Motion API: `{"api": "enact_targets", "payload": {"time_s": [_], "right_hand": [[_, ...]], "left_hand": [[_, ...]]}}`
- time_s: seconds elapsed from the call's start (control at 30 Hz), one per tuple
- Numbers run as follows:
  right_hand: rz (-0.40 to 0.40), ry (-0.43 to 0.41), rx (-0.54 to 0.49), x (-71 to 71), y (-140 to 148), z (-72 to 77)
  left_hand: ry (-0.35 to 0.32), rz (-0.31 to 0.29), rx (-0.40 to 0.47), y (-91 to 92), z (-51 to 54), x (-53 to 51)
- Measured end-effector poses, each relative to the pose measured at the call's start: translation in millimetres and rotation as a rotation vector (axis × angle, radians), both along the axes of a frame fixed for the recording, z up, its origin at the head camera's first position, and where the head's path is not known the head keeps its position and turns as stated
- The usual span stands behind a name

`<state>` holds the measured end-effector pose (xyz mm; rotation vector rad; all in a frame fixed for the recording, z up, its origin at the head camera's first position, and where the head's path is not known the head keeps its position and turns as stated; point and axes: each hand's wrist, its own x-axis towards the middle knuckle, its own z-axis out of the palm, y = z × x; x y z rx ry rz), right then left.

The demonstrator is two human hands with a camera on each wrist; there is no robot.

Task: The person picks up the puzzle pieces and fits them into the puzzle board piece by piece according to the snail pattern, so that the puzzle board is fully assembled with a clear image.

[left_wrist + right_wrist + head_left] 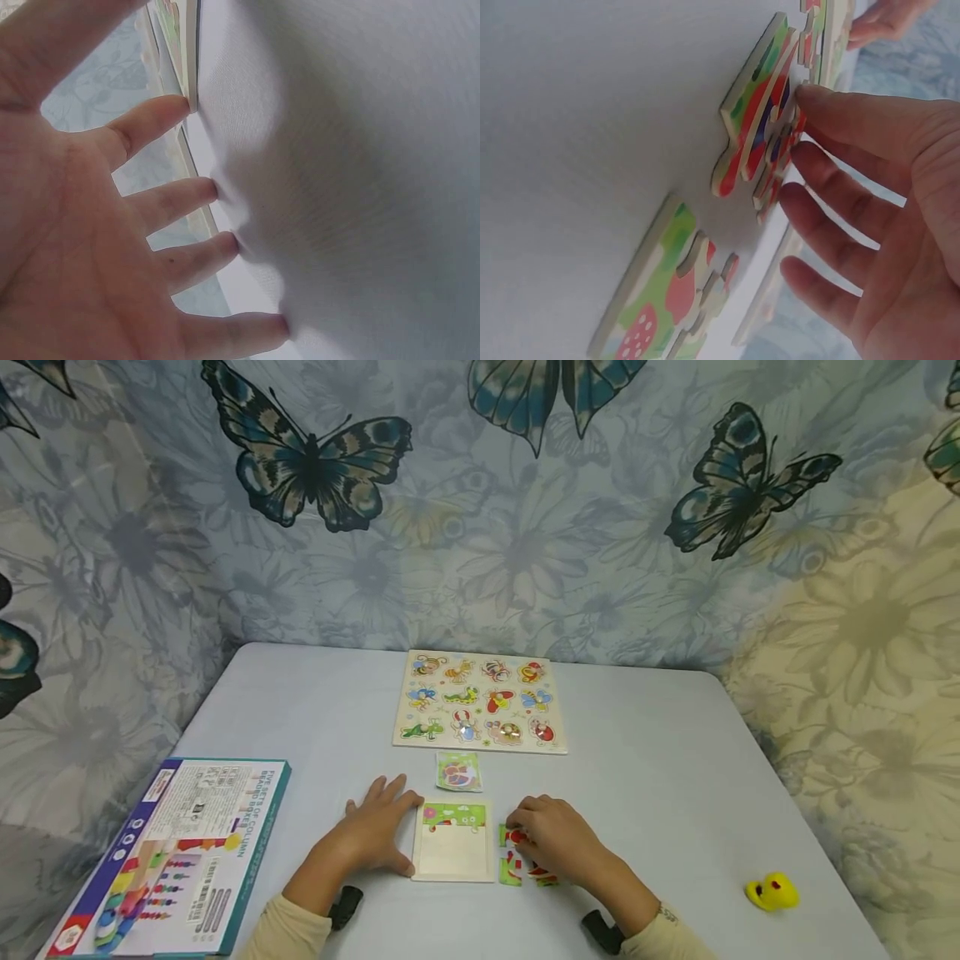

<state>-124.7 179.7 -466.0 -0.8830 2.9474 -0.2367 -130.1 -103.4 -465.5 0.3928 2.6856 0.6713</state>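
A shallow wooden puzzle tray (453,858) lies in front of me, a strip of green pieces (454,815) along its far edge. My left hand (380,832) spreads its fingers at the tray's left side; thumb and forefinger touch its edge. In the left wrist view, the other fingertips of the left hand (161,225) rest on the tabletop. To the right of the tray, my right hand (558,839) bends over loose red and green jigsaw pieces (511,868). In the right wrist view, thumb and forefinger of the right hand (877,187) pinch at a red puzzle piece, mostly hidden.
Beyond the tray lies a small picture square (459,772), then a wooden insect board (480,703). A large toy box (180,852) occupies the table's left side. A yellow rubber duck (772,892) sits at the right. Butterfly-printed cloth hangs behind the table.
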Motion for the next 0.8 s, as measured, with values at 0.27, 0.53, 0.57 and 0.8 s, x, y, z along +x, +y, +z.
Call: {"api": "enact_targets", "payload": {"time_s": [0.27,0.53,0.57,0.8], "right_hand": [[0.013,0.025,-0.013,-3.1,-1,6.0],[0.099,0.065,-0.03,-6.0,-25,14.9],[0.107,0.068,-0.026,-6.0,-29,14.4],[0.151,0.051,0.014,-5.3,-57,11.1]], "left_hand": [[-0.002,0.003,0.0,-0.2,2.5,0.3],[0.006,0.0,0.007,-0.8,4.1,1.1],[0.004,0.0,0.006,-0.9,4.2,1.1],[-0.005,-0.004,-0.007,-1.1,2.6,0.0]]}}
